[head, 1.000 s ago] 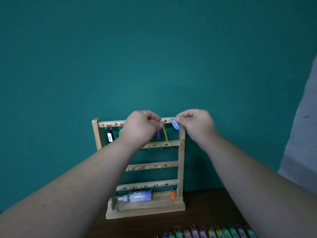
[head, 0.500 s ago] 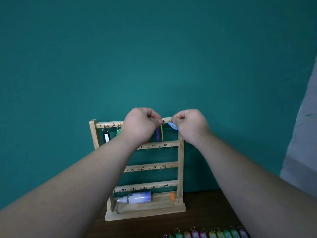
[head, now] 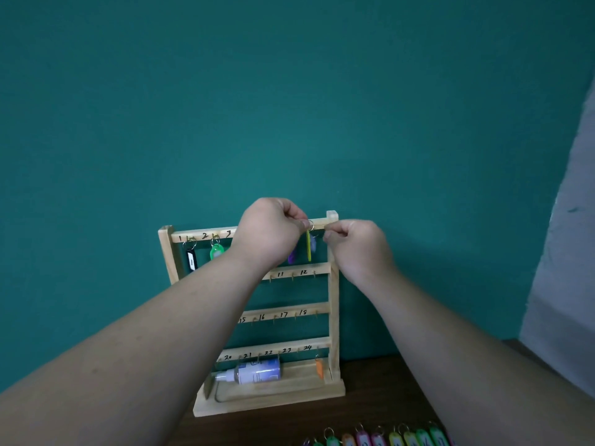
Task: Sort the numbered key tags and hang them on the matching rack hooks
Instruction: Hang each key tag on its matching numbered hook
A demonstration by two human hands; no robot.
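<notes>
Blue tag [head: 313, 245] hangs between left grip [head: 270, 231], seemingly pinching its ring, and curled, empty right grip [head: 359, 247].

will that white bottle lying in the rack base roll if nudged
Likely yes: the bottle lies on its side and looks round. The rack seems to have a front lip that should stop it rolling out. It looks small and plastic, so probably light.

The left hand [head: 272, 231] hides middle top hooks on the rack [head: 333, 300]; the blue tag [head: 313, 243] is blurred; the near tags [head: 386, 439] are cut off below.
</notes>
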